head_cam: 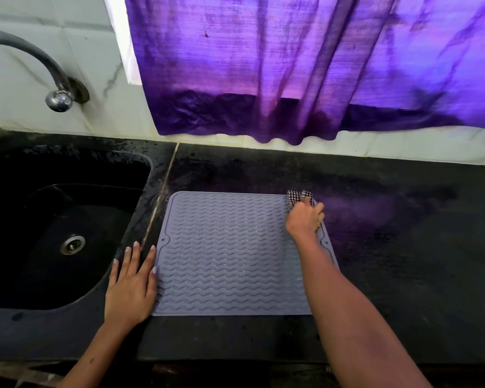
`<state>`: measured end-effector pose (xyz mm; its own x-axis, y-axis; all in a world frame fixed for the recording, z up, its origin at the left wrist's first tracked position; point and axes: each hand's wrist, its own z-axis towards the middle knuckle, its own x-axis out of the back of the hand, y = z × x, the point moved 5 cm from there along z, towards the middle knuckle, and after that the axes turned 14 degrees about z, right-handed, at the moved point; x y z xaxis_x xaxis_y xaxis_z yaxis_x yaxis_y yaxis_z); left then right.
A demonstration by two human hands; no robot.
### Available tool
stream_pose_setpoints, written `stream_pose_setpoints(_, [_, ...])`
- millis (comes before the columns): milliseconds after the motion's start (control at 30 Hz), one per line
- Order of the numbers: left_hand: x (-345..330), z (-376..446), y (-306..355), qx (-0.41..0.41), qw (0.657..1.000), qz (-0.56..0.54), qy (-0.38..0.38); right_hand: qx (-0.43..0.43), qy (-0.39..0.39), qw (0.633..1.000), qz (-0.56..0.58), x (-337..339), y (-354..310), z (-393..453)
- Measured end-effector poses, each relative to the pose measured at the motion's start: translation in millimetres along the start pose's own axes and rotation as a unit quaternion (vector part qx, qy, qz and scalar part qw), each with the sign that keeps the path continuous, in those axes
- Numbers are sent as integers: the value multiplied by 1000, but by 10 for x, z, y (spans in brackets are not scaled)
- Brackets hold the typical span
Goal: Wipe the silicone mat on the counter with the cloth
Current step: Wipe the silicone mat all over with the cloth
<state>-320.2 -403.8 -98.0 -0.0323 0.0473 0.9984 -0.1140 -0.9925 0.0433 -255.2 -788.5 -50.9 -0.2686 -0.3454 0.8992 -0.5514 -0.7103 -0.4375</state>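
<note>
A grey-lilac silicone mat [230, 247] with wavy ridges lies flat on the black counter [403, 247]. At the mat's far right corner my right hand [304, 218] presses down a small black-and-white checked cloth [296, 198], which sticks out past my fingers. My left hand [132, 284] lies flat with fingers spread at the mat's near left edge, partly on the counter and touching the mat's rim. Most of the cloth is hidden under my right hand.
A black sink [53, 228] with a metal drain sits left of the mat. A curved metal tap [39, 71] juts from the tiled wall above it. A purple curtain [291, 65] hangs over the counter's back edge. Bare counter stretches right of the mat.
</note>
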Motion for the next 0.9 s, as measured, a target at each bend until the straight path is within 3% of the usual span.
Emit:
stream_pose_setpoints(167, [16,0,23,3,1000,1,-2,13,-25,1000,-4,6,45,87])
stream_pose_setpoints(367, [42,-7,42,2,1000,-1,-4,-109,-29,979,171,222,70,253])
stream_pose_setpoints(467, [44,-2,35,3,1000,2,-6,-87,-7,976,201,153,-92,168])
stream_pose_setpoints(567, [45,-1,41,3,1000,11,-11,-42,-11,980,193,-64,-297,7])
stream_pose_setpoints(800, [43,-8,35,0,1000,3,-8,46,-22,999,16,-346,-519,-141])
stream_pose_setpoints(900, [37,-2,41,0,1000,4,-7,57,-35,998,-3,-365,-512,-135])
